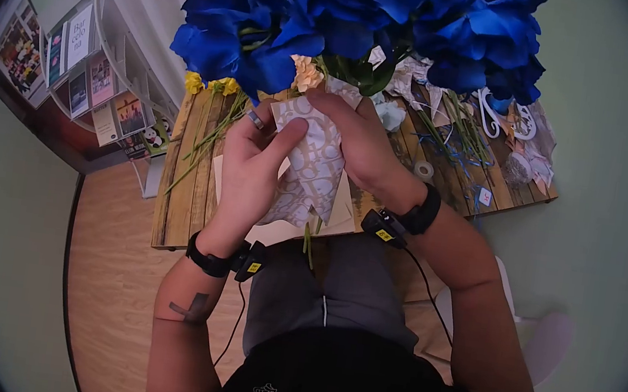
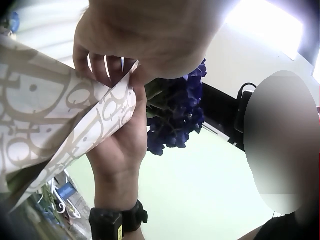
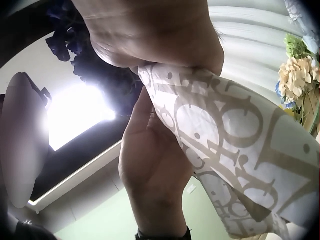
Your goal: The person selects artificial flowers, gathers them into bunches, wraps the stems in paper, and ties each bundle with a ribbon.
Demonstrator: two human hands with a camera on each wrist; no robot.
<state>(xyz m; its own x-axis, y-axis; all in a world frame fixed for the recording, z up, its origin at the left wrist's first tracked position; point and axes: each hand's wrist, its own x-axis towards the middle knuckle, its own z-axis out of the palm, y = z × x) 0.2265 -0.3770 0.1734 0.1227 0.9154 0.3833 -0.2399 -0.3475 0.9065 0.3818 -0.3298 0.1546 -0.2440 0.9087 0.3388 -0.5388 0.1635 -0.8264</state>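
A bouquet of large blue flowers (image 1: 370, 13) stands up in front of me, its lower part wrapped in white paper with a beige letter pattern (image 1: 316, 153). My left hand (image 1: 251, 164) grips the wrap from the left, thumb across its front and a ring on one finger. From the right, my right hand (image 1: 371, 152) holds the upper part of the paper, thumb near the top edge. In the left wrist view the wrap's folded edge (image 2: 107, 112) runs between both hands. Green stems (image 1: 308, 244) poke out below the paper's pointed end. Most fingers are hidden behind the wrap.
A wooden table (image 1: 177, 214) lies beneath, with yellow flowers (image 1: 213, 85) and long stems at left. Cut stems (image 1: 465, 133), a tape roll (image 1: 423, 170), white scrollwork pieces (image 1: 526, 122) and crumpled paper lie at right. A brochure rack (image 1: 103, 77) stands left; a white chair (image 1: 544, 345) is at right.
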